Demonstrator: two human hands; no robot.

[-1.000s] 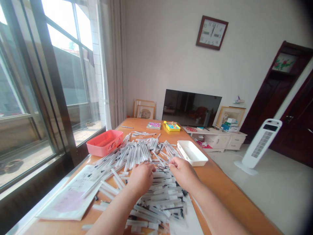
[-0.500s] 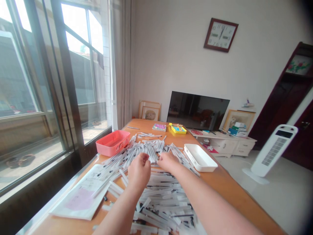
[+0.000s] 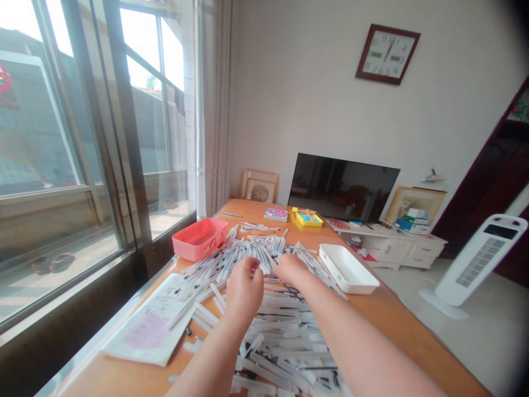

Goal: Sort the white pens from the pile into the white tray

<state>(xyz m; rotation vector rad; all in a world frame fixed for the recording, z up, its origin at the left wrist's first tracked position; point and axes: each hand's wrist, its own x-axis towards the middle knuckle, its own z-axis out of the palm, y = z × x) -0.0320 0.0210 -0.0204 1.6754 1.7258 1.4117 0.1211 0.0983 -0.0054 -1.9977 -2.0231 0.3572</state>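
Head view: the left hand [image 3: 244, 289] and right hand [image 3: 291, 269] rest on a heap of clear pens [image 3: 281, 336] spread over the bench [image 3: 386, 317]. The left fingers [image 3: 249, 266] curl inward and the right fingers [image 3: 285, 268] bend down into the heap; I cannot tell whether either grips a pen. Just left of the heap lies a paper sheet [image 3: 151, 325]. Farther on, a red tray [image 3: 200, 239] and a white tray [image 3: 348, 268] flank it. Beyond the heap sit a book [image 3: 275, 214], a yellow box [image 3: 308, 219] and a television [image 3: 343, 187].
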